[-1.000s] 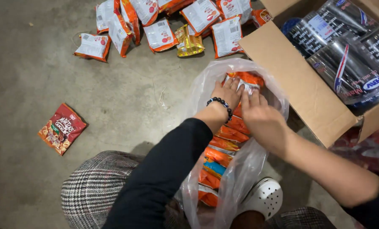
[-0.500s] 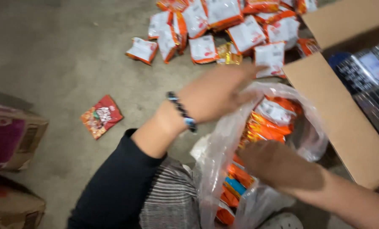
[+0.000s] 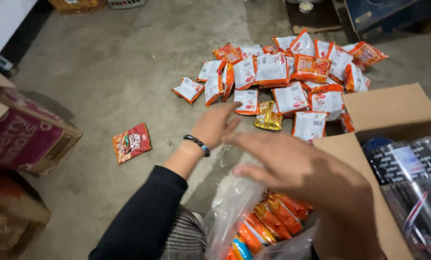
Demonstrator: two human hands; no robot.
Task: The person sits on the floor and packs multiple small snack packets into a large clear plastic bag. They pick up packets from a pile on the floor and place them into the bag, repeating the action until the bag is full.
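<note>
Snack packets [image 3: 292,77]: small flat sachets, white-faced with orange borders and red markings, some turned to show an all-orange side; heaped loosely on the concrete floor [image 3: 119,72] at the far centre and far right, overlapping one another, a few tilted on edge. One gold foil packet [image 3: 268,119] lies at the near edge of the heap, touching the white packets around it. Left hand [image 3: 214,124]: empty, fingers spread and extended toward the heap, fingertips near the nearest white packet and just left of the gold one, touching none; a dark beaded bracelet [image 3: 197,144] sits on the wrist above a black sleeve [image 3: 148,221]. Right hand [image 3: 297,166]: blurred, open and flat, nothing in it, hovering above the mouth of a clear plastic bag [image 3: 230,214], well short of the heap. The bag, at the near centre, holds orange packets of the same kind stacked in a row, with one blue item low among them. A single red snack packet [image 3: 131,142] lies alone on the floor, left of the left wrist and apart from the heap. Open cardboard box [image 3: 393,108] at right holds dark sleeved packs. Printed cardboard cartons [image 3: 25,137] stand at the left edge.
</note>
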